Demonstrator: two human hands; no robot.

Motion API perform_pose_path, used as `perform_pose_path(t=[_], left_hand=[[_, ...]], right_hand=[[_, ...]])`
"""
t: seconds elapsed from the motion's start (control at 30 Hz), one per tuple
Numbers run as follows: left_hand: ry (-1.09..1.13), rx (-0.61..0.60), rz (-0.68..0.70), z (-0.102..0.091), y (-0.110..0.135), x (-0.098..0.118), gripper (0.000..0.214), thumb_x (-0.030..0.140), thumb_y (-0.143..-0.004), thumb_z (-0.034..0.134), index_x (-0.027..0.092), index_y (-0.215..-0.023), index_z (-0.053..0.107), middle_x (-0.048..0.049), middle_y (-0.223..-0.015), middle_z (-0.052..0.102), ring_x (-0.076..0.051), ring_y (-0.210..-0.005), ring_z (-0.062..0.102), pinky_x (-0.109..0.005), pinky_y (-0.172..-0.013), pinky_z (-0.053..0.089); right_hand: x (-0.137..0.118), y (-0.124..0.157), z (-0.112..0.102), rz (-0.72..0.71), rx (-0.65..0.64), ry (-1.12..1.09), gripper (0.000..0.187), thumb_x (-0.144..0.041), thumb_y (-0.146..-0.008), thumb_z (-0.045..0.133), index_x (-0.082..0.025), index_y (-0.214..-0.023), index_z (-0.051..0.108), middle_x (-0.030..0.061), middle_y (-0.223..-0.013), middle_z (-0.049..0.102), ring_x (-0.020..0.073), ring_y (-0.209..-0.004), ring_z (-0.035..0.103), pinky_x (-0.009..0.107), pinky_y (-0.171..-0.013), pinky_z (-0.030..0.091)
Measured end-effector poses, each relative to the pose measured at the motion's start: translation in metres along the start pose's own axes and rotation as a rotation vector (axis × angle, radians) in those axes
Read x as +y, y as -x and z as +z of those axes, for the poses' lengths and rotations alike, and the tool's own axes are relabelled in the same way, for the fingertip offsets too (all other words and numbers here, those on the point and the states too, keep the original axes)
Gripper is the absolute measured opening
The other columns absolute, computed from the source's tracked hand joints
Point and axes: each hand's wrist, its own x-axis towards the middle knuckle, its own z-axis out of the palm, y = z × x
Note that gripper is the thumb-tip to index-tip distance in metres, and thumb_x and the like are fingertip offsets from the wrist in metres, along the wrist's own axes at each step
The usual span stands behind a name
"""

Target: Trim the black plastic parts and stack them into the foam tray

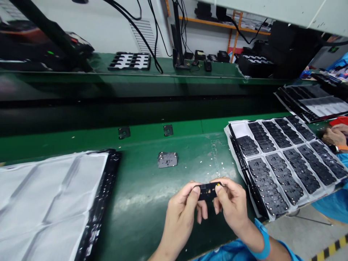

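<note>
Between both hands, above the green table (136,203), is a small flat black part (208,191) with cutouts. My left hand (182,210) pinches its left end between thumb and fingers. At the other end, my right hand (231,203) grips it the same way, and a small yellow spot shows by that thumb. A dark grey plate-like part (167,160) lies on the table beyond my left hand. Farther back lie two smaller black pieces, one at the left (124,132) and the other (168,130) nearer the middle.
On the right stands a tray (241,129) with rows of similar dark parts. A white-lined black tray (51,195) lies at the left. Another person's hand (335,136) is at the far right. Behind, a raised ledge (168,72) carries trays, cables and a stand.
</note>
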Motion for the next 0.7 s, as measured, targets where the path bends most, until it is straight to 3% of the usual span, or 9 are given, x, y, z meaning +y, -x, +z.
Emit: perform_pose_path(t=[0.23,0.43,0.6,0.7], left_hand=[[-0.027,0.008,0.050,-0.002,0.003,-0.004,0.038,0.053,-0.102,0.050,0.018,-0.092,0.060,0.0035,-0.052,0.060,-0.014,-0.044,0.056,-0.023,-0.046,0.046],[-0.070,0.008,0.109,-0.001,0.008,-0.012,0.034,0.047,-0.106,0.048,0.018,-0.095,0.064,0.0051,-0.055,0.057,-0.012,-0.045,0.052,-0.022,-0.049,0.044],[-0.083,-0.038,0.121,-0.004,0.008,-0.008,0.034,0.043,-0.106,0.047,0.018,-0.098,0.068,0.0035,-0.066,0.057,-0.011,-0.047,0.051,-0.023,-0.050,0.042],[-0.172,-0.061,0.150,-0.013,0.007,-0.007,0.028,0.040,-0.102,0.055,0.018,-0.098,0.072,0.0000,-0.077,0.062,-0.013,-0.059,0.058,-0.024,-0.058,0.046]], right_hand=[[0.001,0.001,0.000,0.018,-0.005,-0.011,0.030,-0.040,-0.105,0.059,-0.017,-0.093,0.073,-0.0024,-0.063,0.059,0.0069,-0.040,0.054,0.017,-0.040,0.038],[-0.003,-0.003,-0.001,0.095,0.023,0.014,0.032,-0.042,-0.101,0.062,-0.017,-0.081,0.066,-0.0087,-0.047,0.046,0.0058,-0.035,0.041,0.016,-0.037,0.029],[-0.008,-0.006,-0.005,0.215,0.026,-0.030,0.035,-0.049,-0.093,0.067,-0.019,-0.076,0.060,-0.0092,-0.052,0.045,0.0047,-0.033,0.038,0.016,-0.034,0.024],[-0.006,-0.004,-0.007,0.238,-0.008,-0.007,0.036,-0.050,-0.092,0.067,-0.018,-0.077,0.062,-0.0087,-0.053,0.046,0.0052,-0.033,0.040,0.016,-0.035,0.026]])
